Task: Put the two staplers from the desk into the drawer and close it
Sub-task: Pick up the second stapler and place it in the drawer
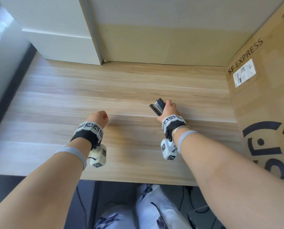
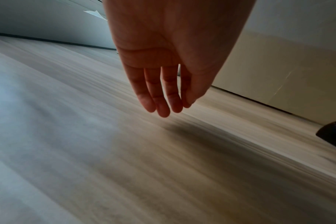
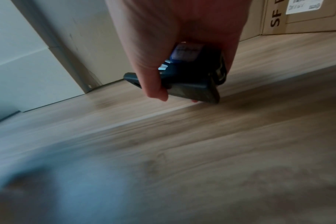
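Right hand (image 1: pixel 168 108) is clamped around a dark stapler (image 1: pixel 157 106), thumb on one side and fingers on the other, just above the wooden desk (image 1: pixel 121 90), near the cardboard box (image 1: pixel 262 100). Left hand (image 1: pixel 99 116) hovers over the desk, well apart from the stapler, fingers (image 2: pixel 163 97) hanging straight and relaxed, holding nothing.
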